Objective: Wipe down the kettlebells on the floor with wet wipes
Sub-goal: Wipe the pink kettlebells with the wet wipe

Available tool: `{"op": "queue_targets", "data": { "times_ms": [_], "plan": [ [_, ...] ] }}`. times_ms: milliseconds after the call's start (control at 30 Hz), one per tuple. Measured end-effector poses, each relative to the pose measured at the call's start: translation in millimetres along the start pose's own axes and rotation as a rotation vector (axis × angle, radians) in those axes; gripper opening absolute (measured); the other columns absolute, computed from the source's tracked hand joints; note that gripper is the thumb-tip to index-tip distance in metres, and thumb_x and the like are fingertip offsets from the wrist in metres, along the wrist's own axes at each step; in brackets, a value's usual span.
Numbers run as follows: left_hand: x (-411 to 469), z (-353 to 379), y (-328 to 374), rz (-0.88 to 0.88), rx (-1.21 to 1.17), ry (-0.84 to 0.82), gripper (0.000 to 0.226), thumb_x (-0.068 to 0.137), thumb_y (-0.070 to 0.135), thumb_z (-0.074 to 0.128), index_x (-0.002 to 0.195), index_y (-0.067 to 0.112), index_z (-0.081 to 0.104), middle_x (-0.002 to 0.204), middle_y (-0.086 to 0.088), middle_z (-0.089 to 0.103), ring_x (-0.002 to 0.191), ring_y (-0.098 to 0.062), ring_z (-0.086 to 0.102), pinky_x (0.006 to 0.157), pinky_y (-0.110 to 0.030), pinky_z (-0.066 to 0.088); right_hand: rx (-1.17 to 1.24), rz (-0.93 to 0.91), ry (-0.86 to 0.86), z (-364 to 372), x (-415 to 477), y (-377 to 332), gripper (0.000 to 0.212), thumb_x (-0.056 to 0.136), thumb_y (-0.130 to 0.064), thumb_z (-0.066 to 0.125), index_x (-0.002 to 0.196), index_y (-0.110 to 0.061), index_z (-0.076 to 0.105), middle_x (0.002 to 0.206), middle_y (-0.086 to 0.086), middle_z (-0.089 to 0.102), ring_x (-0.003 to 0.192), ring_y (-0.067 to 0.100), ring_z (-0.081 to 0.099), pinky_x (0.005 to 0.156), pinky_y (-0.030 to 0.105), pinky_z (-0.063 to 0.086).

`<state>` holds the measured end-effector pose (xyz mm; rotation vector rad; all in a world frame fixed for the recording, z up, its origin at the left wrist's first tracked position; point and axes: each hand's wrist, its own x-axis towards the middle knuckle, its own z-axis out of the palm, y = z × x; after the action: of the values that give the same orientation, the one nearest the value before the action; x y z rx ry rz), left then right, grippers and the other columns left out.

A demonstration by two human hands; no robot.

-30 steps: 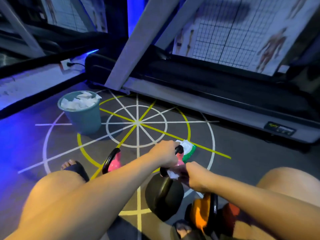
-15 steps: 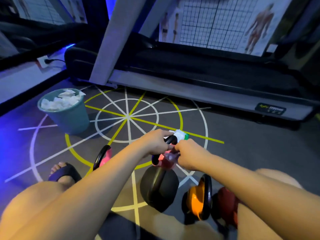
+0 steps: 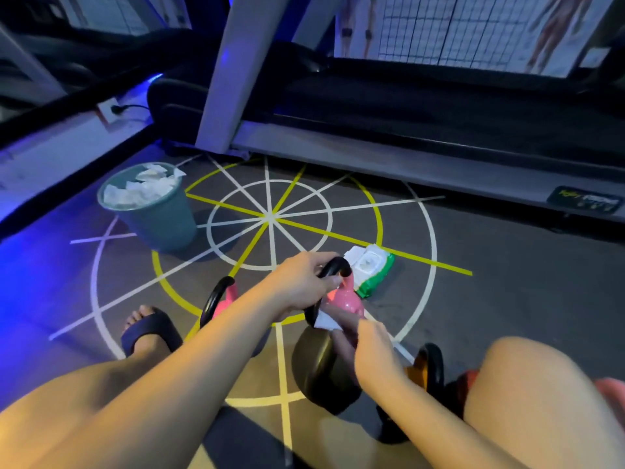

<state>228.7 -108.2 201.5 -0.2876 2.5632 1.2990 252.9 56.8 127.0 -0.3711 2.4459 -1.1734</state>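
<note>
Head view, the only one:

- Person sits low over the floor, bare knees at both bottom corners, left foot [image 3: 148, 330] in a dark slide sandal.
- Left hand [image 3: 302, 282]: fingers wrapped round the black handle of the pink kettlebell [image 3: 343, 299], clamped on it. The bell hangs below the handle, tilted a bit to the right.
- Right hand [image 3: 370, 346]: fingers curled onto a white wipe [image 3: 325, 321] and holding it against the near side of that pink bell. Only a corner of the wipe shows; the fingertips are hidden behind the hand.
- Can't tell if the pink bell rests on the floor or is lifted. It sits just behind and above the black kettlebell [image 3: 321, 374], looks touching or nearly so.
- Black kettlebell is on the floor between the knees, on the yellow line markings.
- Second pink kettlebell [image 3: 225, 297], black handle, is to the left, partly hidden by the left forearm.
- Orange kettlebell [image 3: 426, 367] is just right of the right wrist, with a red kettlebell [image 3: 468, 380] beyond it, mostly hidden by the right knee.
- Wet wipes pack [image 3: 372, 269], green and white, lies flat on the floor just beyond the pink bell's handle with its flap side up.
- Teal bin [image 3: 159, 221] stands far left on the ring markings, filled to the rim with crumpled white wipes [image 3: 138, 191].
- Floor [image 3: 490, 299] is grey with white and yellow circle-and-spoke lines.
- Treadmill [image 3: 406, 140] runs across the back, its grey upright leaning left. A plug sits in the wall socket [image 3: 113, 111] at left, under blue light.
</note>
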Motion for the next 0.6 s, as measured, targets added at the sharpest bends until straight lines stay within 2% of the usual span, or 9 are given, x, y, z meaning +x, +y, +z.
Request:
{"op": "queue_targets", "data": {
  "times_ms": [33,100,167,233,300,333,433,500,600],
  "plan": [
    [0.9,0.7,0.2,-0.006,-0.003,-0.010,0.022,0.098,0.027,0.063,0.105,0.047,0.066,0.104,0.010,0.075,0.099,-0.018,0.071,0.095,-0.047,0.056,-0.059,0.006,-0.032,4.6,1.1,1.1,0.025,0.096,-0.028,0.051,0.117,-0.026,0.064,0.100,0.002,0.070,0.093,0.019,0.065,0.085,0.037,0.053],
    [0.9,-0.8,2.3,-0.023,-0.028,-0.024,0.024,0.098,0.026,0.063,0.107,0.048,0.066,0.103,0.009,0.075,0.097,-0.018,0.072,0.093,-0.046,0.057,-0.104,-0.028,-0.016,7.8,5.3,-2.7,0.031,0.097,-0.034,0.047,0.125,-0.029,0.061,0.100,0.003,0.067,0.091,0.020,0.064,0.080,0.034,0.051],
    [0.8,0.5,2.4,-0.038,-0.057,-0.017,0.027,0.099,0.025,0.063,0.115,0.045,0.066,0.108,0.009,0.075,0.103,-0.019,0.070,0.097,-0.045,0.055,0.169,0.005,-0.033,0.6,8.1,-7.9,0.025,0.101,-0.024,0.050,0.121,-0.026,0.065,0.090,0.001,0.072,0.082,0.014,0.066,0.071,0.027,0.048],
    [0.3,4.2,3.4,-0.068,-0.101,0.005,0.035,0.099,0.024,0.063,0.131,0.039,0.063,0.118,0.011,0.073,0.110,-0.016,0.066,0.104,-0.042,0.050,0.594,0.100,-0.151,-8.4,11.2,-9.2,0.020,0.104,-0.014,0.049,0.110,-0.011,0.067,0.075,0.008,0.071,0.067,0.017,0.064,0.063,0.026,0.048],
    [3.4,9.8,4.3,-0.070,-0.111,-0.003,0.039,0.099,0.024,0.063,0.136,0.037,0.060,0.121,0.012,0.071,0.111,-0.013,0.066,0.105,-0.040,0.050,0.734,0.114,-0.209,-9.7,10.5,-5.7,0.022,0.104,-0.016,0.049,0.105,-0.005,0.068,0.074,0.013,0.068,0.065,0.020,0.061,0.062,0.029,0.049],
    [5.0,12.3,6.1,-0.062,-0.108,-0.011,0.039,0.099,0.024,0.063,0.135,0.038,0.060,0.118,0.012,0.072,0.107,-0.014,0.067,0.102,-0.040,0.052,0.656,0.078,-0.183,-7.8,11.4,-2.8,0.024,0.104,-0.022,0.049,0.105,-0.008,0.069,0.076,0.011,0.069,0.067,0.019,0.062,0.064,0.030,0.050],
    [7.3,17.6,12.1,-0.078,-0.108,-0.015,0.042,0.098,0.025,0.063,0.136,0.041,0.058,0.114,0.010,0.073,0.095,-0.020,0.072,0.094,-0.042,0.057,-0.075,-0.270,0.012,-6.9,16.0,7.8,0.039,0.089,-0.042,0.041,0.114,-0.030,0.069,0.100,-0.006,0.071,0.088,0.011,0.064,0.077,0.026,0.048],
    [5.9,18.5,14.2,-0.089,-0.116,0.006,0.042,0.098,0.027,0.064,0.137,0.043,0.058,0.118,0.011,0.072,0.101,-0.018,0.070,0.097,-0.042,0.055,-0.444,-0.504,0.076,-10.2,19.1,12.4,0.023,0.084,-0.032,0.054,0.105,-0.032,0.063,0.100,-0.008,0.068,0.079,0.018,0.063,0.065,0.027,0.044],
    [4.0,19.1,15.8,-0.110,-0.200,0.014,0.043,0.099,0.023,0.062,0.138,0.041,0.058,0.125,0.012,0.069,0.108,-0.013,0.067,0.096,-0.039,0.056,-0.748,-0.550,0.213,-13.6,12.4,9.5,0.051,0.057,-0.018,0.086,0.104,-0.027,0.069,0.104,-0.010,0.070,0.064,0.022,0.064,0.046,0.027,0.044]
  ]
}}
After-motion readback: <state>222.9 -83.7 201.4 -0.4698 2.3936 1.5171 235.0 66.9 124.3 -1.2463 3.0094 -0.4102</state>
